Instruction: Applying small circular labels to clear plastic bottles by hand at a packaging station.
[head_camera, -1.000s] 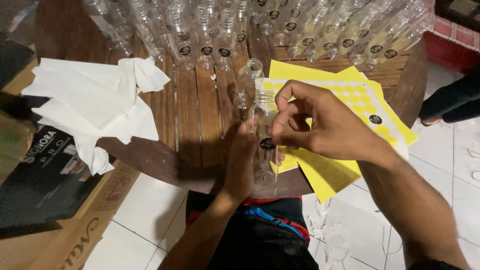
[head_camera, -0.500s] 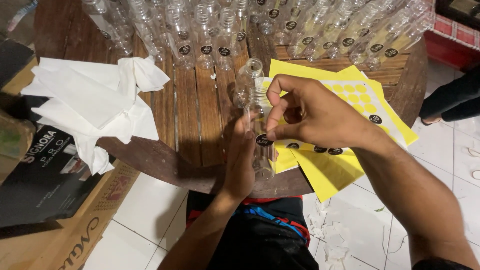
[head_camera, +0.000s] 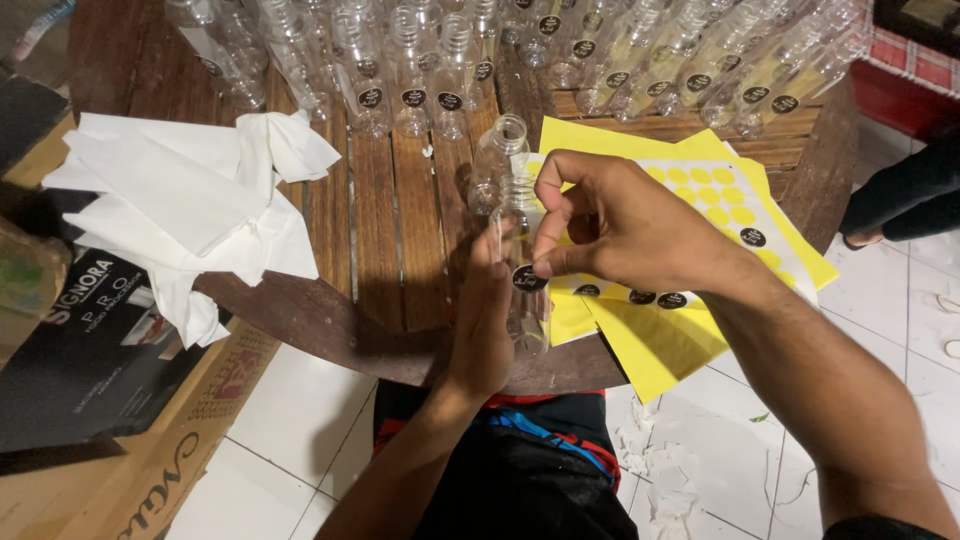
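Observation:
My left hand (head_camera: 482, 322) grips a clear plastic bottle (head_camera: 524, 315) upright at the near edge of a round wooden table (head_camera: 395, 215). My right hand (head_camera: 625, 225) reaches over from the right, thumb and forefinger pressed on a round black sticker (head_camera: 527, 278) on the bottle's side. Under that hand lie yellow sticker sheets (head_camera: 705, 195) with a few black stickers (head_camera: 655, 297) left on them. Another clear bottle (head_camera: 497, 160) stands just behind the held one.
Several rows of clear bottles (head_camera: 440, 60) with black stickers fill the far side of the table. White crumpled paper (head_camera: 185, 205) lies at the left. A cardboard box (head_camera: 130, 440) and a dark box (head_camera: 80, 340) stand at lower left. Paper scraps litter the tiled floor (head_camera: 700, 450).
My right hand has come down from above the bottle onto its side, pressing the black sticker there. My left hand keeps its hold on the bottle.

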